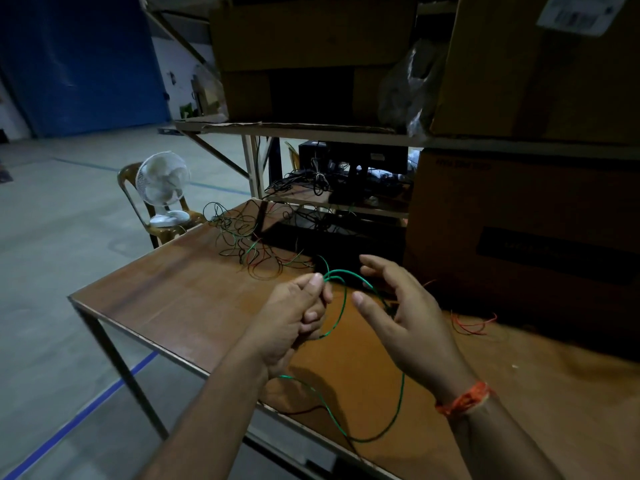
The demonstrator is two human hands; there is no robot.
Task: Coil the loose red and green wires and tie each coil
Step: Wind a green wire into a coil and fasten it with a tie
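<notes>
Green wire pinched in your left hand anchors the loops; right hand, fingers spread, feeds slack over the worktop.

Thin green wire loops loosely above the table's near edge; loose red wire lies right; tangled wires at its far end.

Dim indoor scene under a cool, weak overall light. The floor at left reads brightest; the shelf recesses and cardboard boxes at right sink into deep shadow. A soft sheen marks the brown table. Wide-angle distortion bends the frame edges; fine detail appears soft and noisy.
</notes>
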